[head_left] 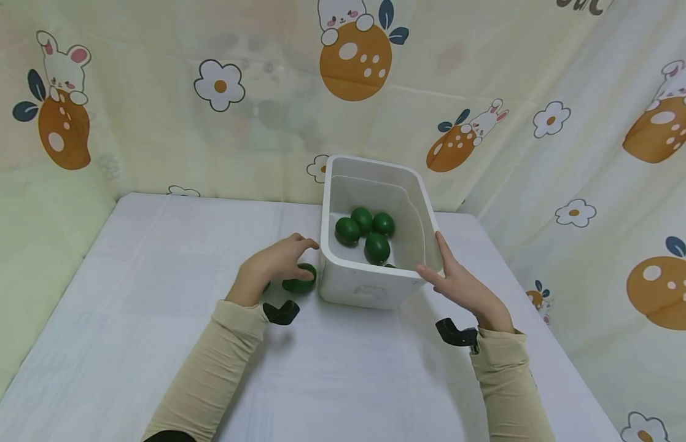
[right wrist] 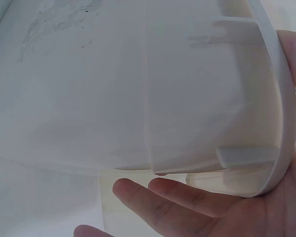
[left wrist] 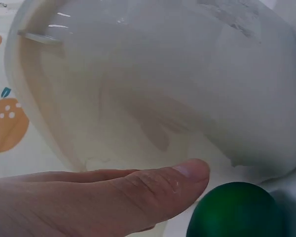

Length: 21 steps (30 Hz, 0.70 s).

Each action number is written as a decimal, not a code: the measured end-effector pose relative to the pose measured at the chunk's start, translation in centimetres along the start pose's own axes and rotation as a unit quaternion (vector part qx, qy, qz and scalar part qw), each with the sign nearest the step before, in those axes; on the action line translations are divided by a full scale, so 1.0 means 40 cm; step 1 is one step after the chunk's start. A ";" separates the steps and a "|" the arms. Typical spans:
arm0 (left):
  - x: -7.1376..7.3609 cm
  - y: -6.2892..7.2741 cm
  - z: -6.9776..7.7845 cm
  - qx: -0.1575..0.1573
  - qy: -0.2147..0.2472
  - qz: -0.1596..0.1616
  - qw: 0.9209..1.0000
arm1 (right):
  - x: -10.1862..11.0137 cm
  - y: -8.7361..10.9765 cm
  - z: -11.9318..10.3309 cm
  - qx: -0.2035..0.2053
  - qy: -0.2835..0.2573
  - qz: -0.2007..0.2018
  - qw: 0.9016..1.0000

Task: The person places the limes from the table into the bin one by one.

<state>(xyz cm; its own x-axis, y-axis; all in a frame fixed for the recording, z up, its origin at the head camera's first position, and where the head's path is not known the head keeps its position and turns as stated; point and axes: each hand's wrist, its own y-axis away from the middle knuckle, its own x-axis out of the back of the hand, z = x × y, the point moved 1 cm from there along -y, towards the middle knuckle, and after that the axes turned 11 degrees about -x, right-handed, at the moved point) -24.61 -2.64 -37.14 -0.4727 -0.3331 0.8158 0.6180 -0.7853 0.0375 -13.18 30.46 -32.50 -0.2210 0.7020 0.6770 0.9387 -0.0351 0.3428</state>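
Note:
A white plastic bin (head_left: 365,285) stands on the table with several smooth, dark green oval fruits (head_left: 378,248) inside. My right hand (head_left: 461,285) holds its near right corner, thumb over the rim (right wrist: 286,108) and fingers along the outer wall. At the bin's left side is my left hand (head_left: 276,261), fingers loosely bent and thumb apart from them. Just under it, a green oval fruit (head_left: 300,279) lies on the table beside the bin; whether the fingers touch it I cannot tell. Another green fruit (head_left: 266,286) is mostly hidden behind the left wrist.
A white cloth covers the table (head_left: 155,276). Behind it and at both sides hangs a patterned curtain (head_left: 254,147), close to the bin's far side. Black wrist mounts (head_left: 282,313) stick out below both hands.

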 end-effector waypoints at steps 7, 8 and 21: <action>-0.012 -0.003 -0.002 0.005 0.005 -0.019 1.000 | -0.001 -0.001 0.002 0.001 -0.001 0.000 1.000; -0.014 -0.004 -0.002 0.006 0.005 -0.020 1.000 | -0.001 -0.001 0.003 0.000 -0.003 0.000 1.000; -0.038 -0.017 -0.005 -0.003 -0.006 -0.047 0.999 | 0.000 0.001 0.002 -0.002 -0.008 -0.003 1.000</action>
<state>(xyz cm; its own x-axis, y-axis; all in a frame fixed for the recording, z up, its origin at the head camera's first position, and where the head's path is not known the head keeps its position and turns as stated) -24.45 -1.71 -38.52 -0.5209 -0.2514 0.8157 0.5670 -0.8163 0.1105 -13.10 30.54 -32.53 -0.2222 0.7133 0.6647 0.9366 -0.0333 0.3488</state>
